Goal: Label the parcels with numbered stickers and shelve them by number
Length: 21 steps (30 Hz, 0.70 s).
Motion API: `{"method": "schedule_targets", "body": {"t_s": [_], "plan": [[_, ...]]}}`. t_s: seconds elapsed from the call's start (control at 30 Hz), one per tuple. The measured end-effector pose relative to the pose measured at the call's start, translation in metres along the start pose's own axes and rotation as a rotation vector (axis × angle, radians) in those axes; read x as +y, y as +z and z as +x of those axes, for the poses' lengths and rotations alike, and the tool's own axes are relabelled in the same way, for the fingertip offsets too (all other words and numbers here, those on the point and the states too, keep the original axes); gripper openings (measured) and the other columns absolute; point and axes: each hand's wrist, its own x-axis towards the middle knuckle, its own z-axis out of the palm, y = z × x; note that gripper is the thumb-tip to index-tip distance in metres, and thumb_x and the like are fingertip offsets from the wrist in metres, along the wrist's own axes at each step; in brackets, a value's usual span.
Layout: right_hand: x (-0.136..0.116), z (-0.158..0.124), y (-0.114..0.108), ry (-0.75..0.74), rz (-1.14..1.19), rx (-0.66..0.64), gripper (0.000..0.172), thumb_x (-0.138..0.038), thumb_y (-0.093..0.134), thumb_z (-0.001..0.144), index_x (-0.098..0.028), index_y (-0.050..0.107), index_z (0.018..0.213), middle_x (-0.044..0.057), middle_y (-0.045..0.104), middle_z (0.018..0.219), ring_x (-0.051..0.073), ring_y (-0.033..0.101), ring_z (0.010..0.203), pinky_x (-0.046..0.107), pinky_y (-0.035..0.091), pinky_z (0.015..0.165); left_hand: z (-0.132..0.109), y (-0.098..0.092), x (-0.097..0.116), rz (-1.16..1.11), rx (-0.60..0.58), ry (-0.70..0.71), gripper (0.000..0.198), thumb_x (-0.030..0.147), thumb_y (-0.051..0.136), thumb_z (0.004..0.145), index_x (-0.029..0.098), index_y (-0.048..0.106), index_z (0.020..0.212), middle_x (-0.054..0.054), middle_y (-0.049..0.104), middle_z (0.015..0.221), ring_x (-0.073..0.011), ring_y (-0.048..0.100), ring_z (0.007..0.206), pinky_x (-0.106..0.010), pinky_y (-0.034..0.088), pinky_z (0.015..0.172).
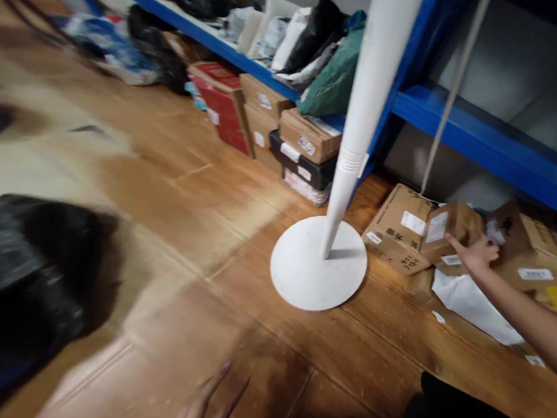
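Note:
Low in the view, my left hand hovers over the wooden floor with its fingers spread, holding nothing. On the right, my right hand reaches out to a small cardboard box with a white label, its thumb or a finger against the box's side. Its other fingers look curled, and whether they grip anything is unclear. A larger labelled carton lies left of that small box. Beside my right hand is an open brown box. A white plastic bag lies just below.
A white pole on a round base stands between my hands. Behind it, a blue shelf holds bags, with stacked boxes and a red box below. A large black bag lies at left.

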Motion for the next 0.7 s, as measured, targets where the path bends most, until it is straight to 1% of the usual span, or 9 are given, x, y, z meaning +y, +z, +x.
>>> {"method": "schedule_targets", "body": {"t_s": [0.07, 0.1, 0.17, 0.23, 0.33, 0.43, 0.53, 0.63, 0.7], "plan": [[0.006, -0.050, 0.010, -0.423, 0.180, 0.099, 0.092, -0.077, 0.053, 0.076, -0.007, 0.049, 0.135, 0.030, 0.040, 0.139, 0.044, 0.037, 0.134, 0.061, 0.033, 0.107, -0.016, -0.027, 0.012, 0.023, -0.092, -0.102, 0.048, 0.028, 0.048, 0.090, 0.037, 0.061, 0.136, -0.011, 0.057, 0.143, -0.0308, 0.058, 0.127, -0.041, 0.053, 0.100], [0.011, -0.078, 0.019, -0.673, 0.287, 0.055, 0.087, -0.074, 0.052, 0.079, -0.008, 0.049, 0.136, 0.028, 0.040, 0.140, 0.043, 0.038, 0.134, 0.061, 0.032, 0.109, -0.026, -0.040, 0.020, 0.022, -0.048, -0.212, 0.046, 0.029, 0.046, 0.090, 0.033, 0.065, 0.132, -0.014, 0.057, 0.142, -0.0319, 0.058, 0.126, -0.043, 0.053, 0.100], [0.025, -0.134, 0.044, -1.097, 0.414, -0.189, 0.068, -0.057, 0.059, 0.084, -0.017, 0.049, 0.138, 0.022, 0.043, 0.141, 0.041, 0.043, 0.132, 0.061, 0.034, 0.110, -0.053, -0.064, 0.031, -0.011, -0.109, -0.440, 0.045, 0.034, 0.050, 0.090, 0.029, 0.065, 0.131, -0.017, 0.052, 0.146, -0.0348, 0.055, 0.129, -0.050, 0.048, 0.104], [0.037, -0.187, 0.075, -1.499, 0.506, -0.514, 0.051, -0.038, 0.054, 0.090, -0.030, 0.048, 0.140, 0.016, 0.051, 0.136, 0.035, 0.054, 0.124, 0.056, 0.046, 0.104, -0.093, -0.086, 0.031, -0.006, -0.092, -0.678, 0.049, 0.038, 0.054, 0.088, 0.025, 0.062, 0.134, -0.019, 0.045, 0.150, -0.0375, 0.049, 0.133, -0.056, 0.041, 0.110], [0.041, -0.258, 0.111, -1.855, 0.640, -0.850, 0.048, -0.028, 0.054, 0.087, -0.042, 0.054, 0.133, 0.008, 0.061, 0.127, 0.028, 0.065, 0.111, 0.042, 0.060, 0.088, -0.178, -0.121, 0.030, 0.105, 0.069, -0.994, 0.052, 0.038, 0.056, 0.085, 0.022, 0.059, 0.134, -0.019, 0.043, 0.149, -0.0378, 0.040, 0.138, -0.057, 0.031, 0.115], [0.018, -0.310, 0.122, -2.157, 0.714, -1.046, 0.052, -0.025, 0.061, 0.081, -0.039, 0.059, 0.130, 0.007, 0.062, 0.130, 0.027, 0.065, 0.116, 0.036, 0.062, 0.087, -0.266, -0.162, 0.035, 0.285, 0.248, -1.336, 0.052, 0.034, 0.058, 0.084, 0.019, 0.056, 0.134, -0.020, 0.042, 0.149, -0.0380, 0.034, 0.141, -0.055, 0.026, 0.118], [-0.022, -0.341, 0.118, -2.326, 0.625, -1.129, 0.048, -0.021, 0.060, 0.084, -0.033, 0.061, 0.130, 0.010, 0.060, 0.135, 0.027, 0.059, 0.125, 0.038, 0.059, 0.097, -0.335, -0.203, 0.029, 0.377, 0.312, -1.712, 0.059, 0.032, 0.059, 0.086, 0.006, 0.048, 0.138, -0.029, 0.030, 0.154, -0.0430, 0.023, 0.146, -0.054, 0.020, 0.120], [-0.056, -0.365, 0.113, -2.181, 0.555, -1.051, 0.039, -0.026, 0.055, 0.090, -0.030, 0.062, 0.129, 0.013, 0.056, 0.136, 0.028, 0.057, 0.127, 0.043, 0.057, 0.100, -0.375, -0.236, 0.007, 0.311, 0.321, -1.964, 0.069, 0.038, 0.059, 0.089, -0.006, 0.039, 0.138, -0.036, 0.019, 0.156, -0.0503, 0.014, 0.146, -0.058, 0.017, 0.119], [-0.066, -0.378, 0.114, -2.077, 0.558, -0.983, 0.037, -0.031, 0.055, 0.092, -0.029, 0.062, 0.128, 0.014, 0.054, 0.136, 0.030, 0.057, 0.126, 0.046, 0.057, 0.098, -0.392, -0.249, -0.018, 0.236, 0.337, -2.021, 0.073, 0.042, 0.057, 0.091, -0.011, 0.035, 0.136, -0.039, 0.018, 0.155, -0.0530, 0.015, 0.144, -0.061, 0.018, 0.117]]}}
